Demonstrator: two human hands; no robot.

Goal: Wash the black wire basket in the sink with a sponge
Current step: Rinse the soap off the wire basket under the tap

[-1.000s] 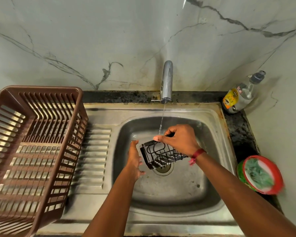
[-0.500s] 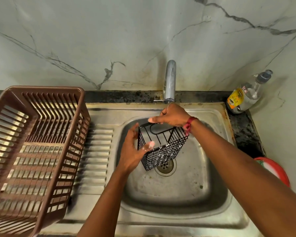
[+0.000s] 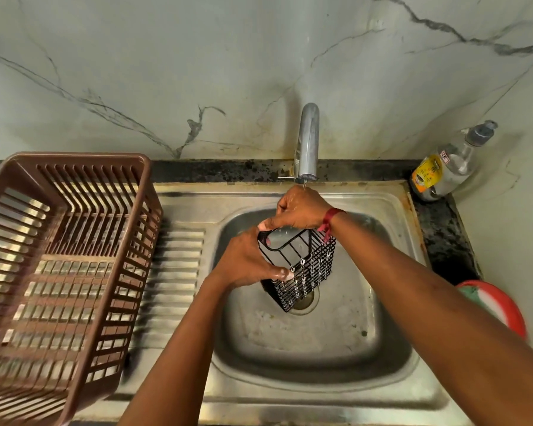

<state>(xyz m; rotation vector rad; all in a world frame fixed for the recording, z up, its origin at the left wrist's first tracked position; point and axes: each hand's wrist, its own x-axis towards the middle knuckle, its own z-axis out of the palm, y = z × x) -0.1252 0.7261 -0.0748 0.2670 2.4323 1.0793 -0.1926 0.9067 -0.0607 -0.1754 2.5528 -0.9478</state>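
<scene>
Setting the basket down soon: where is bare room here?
Free: drainboard between brown crate and basin; basin floor in front of the drain. Crowded: under the tap, where left hand and right hand grip the black wire basket; right counter holds bottle and red tub.

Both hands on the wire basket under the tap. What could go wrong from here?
1. Slip: the left hand and right hand look wet and hold the black wire basket tilted above the sink drain; it may drop.
2. The tap stream seems to land on the right hand, so water may splash rather than rinse the basket.
3. Neither hand holds a sponge; fetching one leaves a one-hand grip.
</scene>
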